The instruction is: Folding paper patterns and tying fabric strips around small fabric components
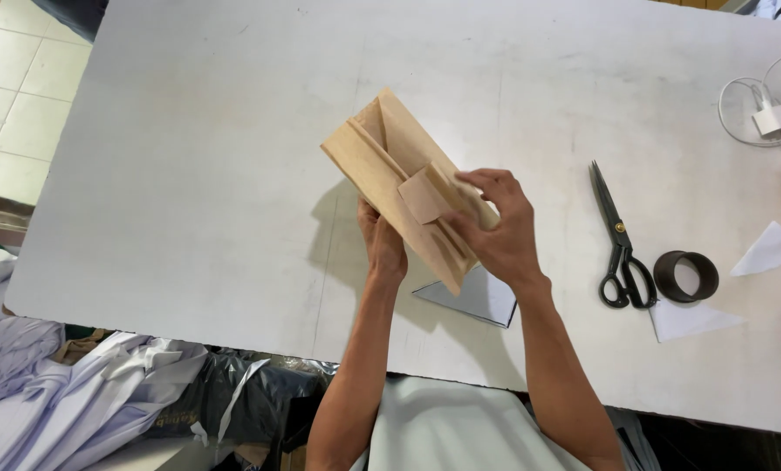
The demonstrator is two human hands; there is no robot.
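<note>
Nearest the person, the left hand [382, 242] grips the brown paper bag [390, 166] from below, fingers closed behind it, while the right hand [495, 228] clasps its lower right part, thumb pressing beside a small brown paper patch [424, 196] on its face. The bag is held tilted above the white table [190, 174], over a grey sheet [482, 301] lying flat. Farther right lie black scissors [619, 235], a dark tape ring [685, 276] and white paper scraps [766, 250], with white cables [770, 109] at the far corner.
</note>
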